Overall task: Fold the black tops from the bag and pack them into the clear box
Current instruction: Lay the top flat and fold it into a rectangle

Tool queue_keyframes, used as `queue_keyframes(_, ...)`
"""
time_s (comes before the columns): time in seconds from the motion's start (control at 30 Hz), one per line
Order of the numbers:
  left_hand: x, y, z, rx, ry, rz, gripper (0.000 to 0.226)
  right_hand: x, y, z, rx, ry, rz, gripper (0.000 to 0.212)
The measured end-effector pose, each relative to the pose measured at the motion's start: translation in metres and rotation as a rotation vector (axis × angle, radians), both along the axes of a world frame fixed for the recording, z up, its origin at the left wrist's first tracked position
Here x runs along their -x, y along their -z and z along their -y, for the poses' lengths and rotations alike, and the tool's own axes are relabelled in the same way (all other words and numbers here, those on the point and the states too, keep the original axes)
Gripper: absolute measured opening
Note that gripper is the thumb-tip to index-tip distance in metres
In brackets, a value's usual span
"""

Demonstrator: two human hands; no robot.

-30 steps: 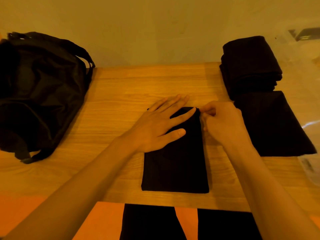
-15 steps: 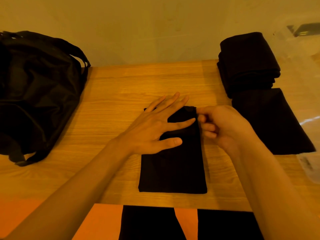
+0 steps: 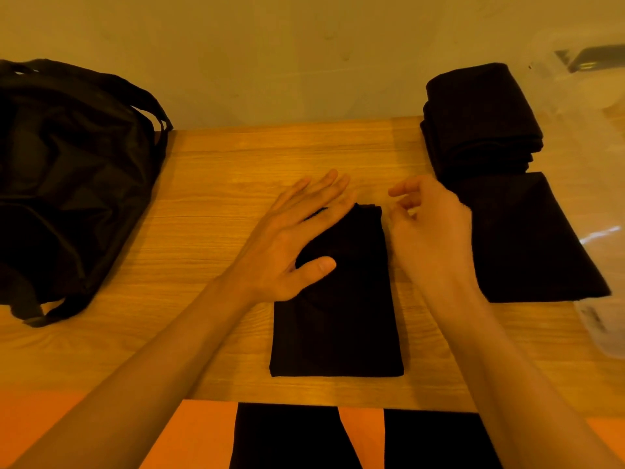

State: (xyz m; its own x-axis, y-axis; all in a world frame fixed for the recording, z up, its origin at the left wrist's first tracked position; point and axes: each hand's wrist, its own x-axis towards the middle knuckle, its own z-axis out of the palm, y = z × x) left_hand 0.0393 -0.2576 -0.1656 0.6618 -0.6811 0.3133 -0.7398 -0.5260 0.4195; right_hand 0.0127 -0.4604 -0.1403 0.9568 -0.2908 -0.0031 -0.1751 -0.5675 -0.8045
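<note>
A black top lies folded into a narrow rectangle at the middle of the wooden table. My left hand rests flat on its upper left part, fingers straight. Just right of the top's far corner, my right hand hovers with loosely curled fingers, holding nothing. A flat folded black top lies at the right, and behind it sits a stack of folded black tops. The black bag stands at the left. The clear box is at the right edge, partly out of view.
A pale wall runs behind the table. My legs in black trousers and an orange floor show below the table's near edge. Bare wood lies between the bag and the middle top.
My right hand has let go of the top's far right corner and lifted slightly with fingers loosened. My left hand has slid a little up and left on the top.
</note>
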Motion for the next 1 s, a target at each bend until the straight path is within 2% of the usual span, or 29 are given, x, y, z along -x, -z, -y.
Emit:
queue_keyframes(0.1, 0.002, 0.001, -0.002, 0.04, -0.085, -0.026, 0.084, -0.005, 0.0, -0.008, 0.303, -0.201, 0.179, 0.027)
queue_keyframes(0.2, 0.005, 0.008, -0.006, -0.051, -0.1, -0.043, 0.079, -0.005, 0.006, -0.011, 0.424, -0.435, 0.124, 0.041)
queue_keyframes(0.3, 0.01, 0.013, -0.016, -0.164, -0.072, -0.051, 0.077, 0.006, 0.018, -0.004, 0.535, -0.549, 0.072, 0.045)
queue_keyframes(0.37, 0.011, 0.014, -0.021, -0.225, -0.051, -0.061, 0.076, 0.014, 0.025, -0.002, 0.578, -0.559, 0.051, 0.051)
queue_keyframes(0.5, 0.009, 0.008, -0.027, -0.278, -0.031, -0.114, 0.075, 0.025, 0.027, -0.005, 0.636, -0.6, -0.042, 0.075)
queue_keyframes(0.6, 0.019, -0.003, -0.025, -0.167, -0.101, -0.148, 0.076, 0.03, 0.017, -0.005, 0.613, -0.596, -0.063, 0.072)
queue_keyframes(0.73, 0.039, -0.014, -0.011, -0.083, -0.352, -0.08, 0.077, 0.02, 0.003, -0.009, 0.627, -0.524, -0.003, 0.068)
queue_keyframes(0.87, 0.044, 0.001, -0.001, -0.356, -0.407, -0.115, 0.084, 0.01, 0.009, -0.022, 0.736, -0.593, -0.047, 0.076)
queue_keyframes(1.0, 0.043, 0.014, -0.007, -0.405, -0.393, -0.148, 0.082, 0.018, 0.021, -0.021, 0.751, -0.572, -0.041, 0.077)
